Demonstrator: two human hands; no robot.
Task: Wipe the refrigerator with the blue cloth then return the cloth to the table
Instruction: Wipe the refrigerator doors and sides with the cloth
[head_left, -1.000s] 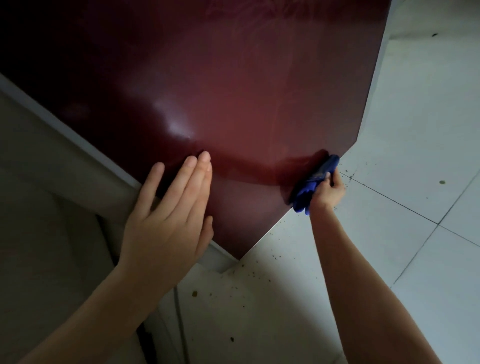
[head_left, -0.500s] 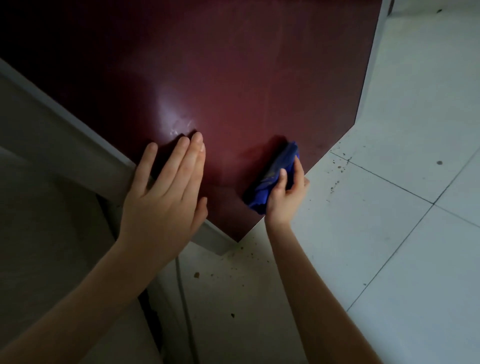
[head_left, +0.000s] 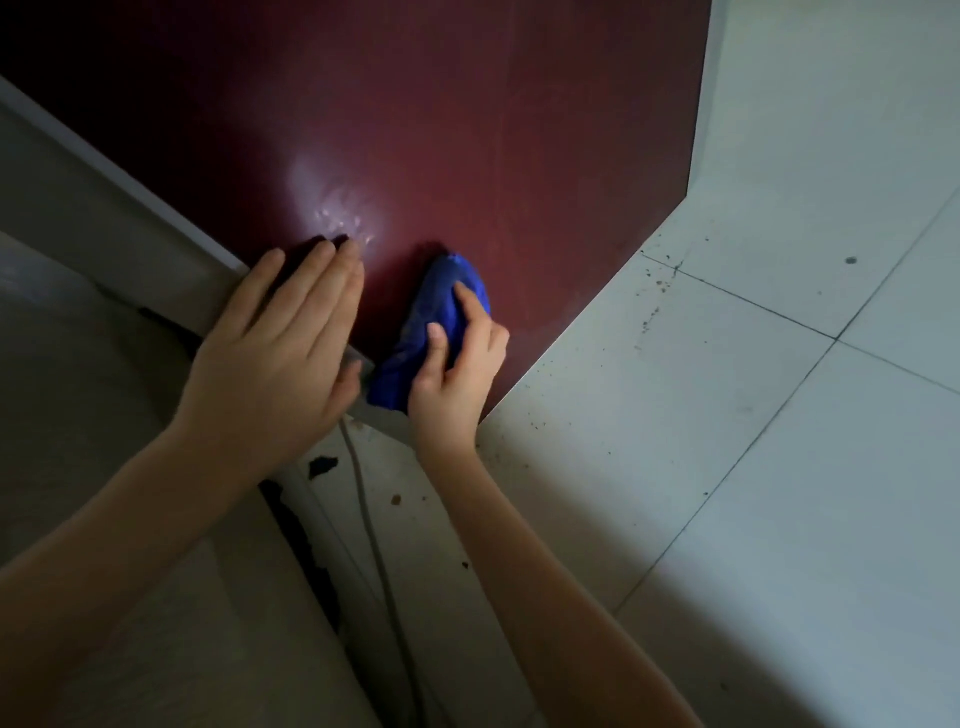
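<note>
While my right hand (head_left: 457, 371) grips the bunched blue cloth (head_left: 434, 299) against the fridge (head_left: 493, 130), thumb and forefinger curled over the wad, the work sits at the bottom corner of the dark red panel, just above the pale trim. Left hand (head_left: 270, 358): fingers straight and together, palm flat on the panel's lower left edge, holding nothing, bracing. Cloth touches the panel and overlaps the trim at its lower end. Judgement: wiping stage, mid-task; the return to the counter is not yet begun, and the counter is out of view. To do this pass well I'd spread the wad flatter so more cloth meets the surface, press evenly through the palm rather than the fingertips, and run overlapping strokes along the bottom edge into the corner. Pale smudges show in the glare just above my left fingertips; that patch looks worth a pass. The left hand should lift clear first, or it may leave its own prints. Floor (head_left: 779, 467) beside the fridge is speckled with dark crumbs, and a cord (head_left: 371, 540) runs below the corner; best not to drag the cloth onto either. Writing: none readable, no brand, badge or label on panel or cloth; light is dim.
</note>
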